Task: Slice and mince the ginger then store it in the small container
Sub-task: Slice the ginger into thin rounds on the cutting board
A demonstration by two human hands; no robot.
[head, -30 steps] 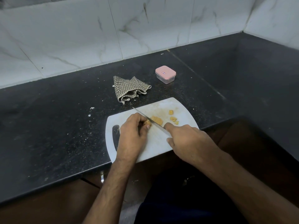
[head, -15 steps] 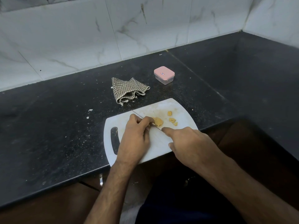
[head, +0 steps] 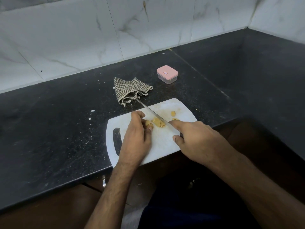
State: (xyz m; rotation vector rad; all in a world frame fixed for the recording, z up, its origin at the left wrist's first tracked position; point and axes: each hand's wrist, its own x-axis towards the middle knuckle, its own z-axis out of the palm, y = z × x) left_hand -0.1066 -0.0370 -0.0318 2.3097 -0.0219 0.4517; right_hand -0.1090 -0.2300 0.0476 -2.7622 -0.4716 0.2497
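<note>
**Ginger under the knife at the front edge of the bench**

1 white cutting board (head: 162, 142) lies at the front edge of the black bench (head: 49, 129), its handle slot toward the left. On the board's middle sits 1 main ginger piece (head: 158, 122), pale yellow and partly cut, with 2 small ginger bits (head: 173, 113) apart from it toward the board's right rear corner.

The left hand (head: 137, 138) rests on the board with its fingers (head: 148, 125) curled down onto the left end of the ginger piece, pinning it in place. The right hand (head: 196, 141) grips the handle of 1 knife (head: 151, 112), fingers wrapped round it and the forefinger stretched forward along the top of the blade. The blade runs diagonally from that hand toward the rear left, passing over the right side of the ginger piece; its tip reaches past the board's rear edge, close to the cloth.

1 checked cloth (head: 131, 90) lies crumpled on the bench just behind the board. 1 small container (head: 167, 74), clear with a pink lid on it, stands further back and to the right of the cloth, well apart from the board. White marble tiles (head: 82, 38) rise behind the bench.
</note>
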